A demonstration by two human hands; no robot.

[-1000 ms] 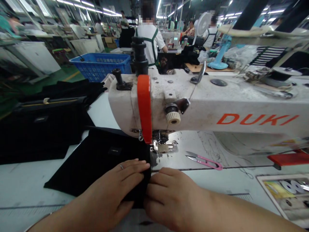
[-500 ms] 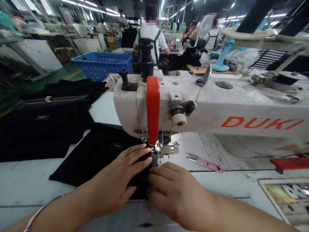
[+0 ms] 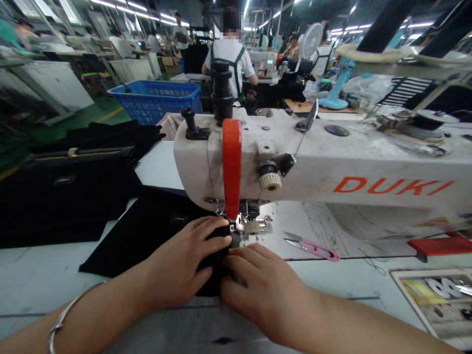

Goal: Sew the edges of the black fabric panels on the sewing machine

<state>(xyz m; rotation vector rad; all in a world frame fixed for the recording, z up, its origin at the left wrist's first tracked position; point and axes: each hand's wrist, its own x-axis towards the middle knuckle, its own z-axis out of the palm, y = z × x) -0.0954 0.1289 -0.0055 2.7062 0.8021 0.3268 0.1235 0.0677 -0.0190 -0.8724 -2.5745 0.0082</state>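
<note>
A black fabric piece [image 3: 138, 236] with a small label [image 3: 179, 219] lies under the head of the sewing machine [image 3: 309, 162], its right edge at the presser foot [image 3: 239, 226]. My left hand [image 3: 188, 255] rests on it with fingers spread, the fingertips close beside the foot. Closer to me, my right hand [image 3: 263, 290] has its fingers curled and pinches the fabric's right edge. Just right of the foot is a metal guide with a knurled screw [image 3: 252, 226]. An orange finger guard [image 3: 231, 169] hangs in front of the needle area.
Pink-handled thread snips [image 3: 313, 247] lie right of the foot. More black fabric pieces [image 3: 62, 201] are stacked at left, with a blue basket [image 3: 158, 96] behind. A tray of bobbins [image 3: 435, 300] sits at right. A co-worker [image 3: 230, 59] sits ahead.
The black fabric has moved slightly forward under the presser foot, its near edge now farther from me. Both hands have shifted forward a little with it.
</note>
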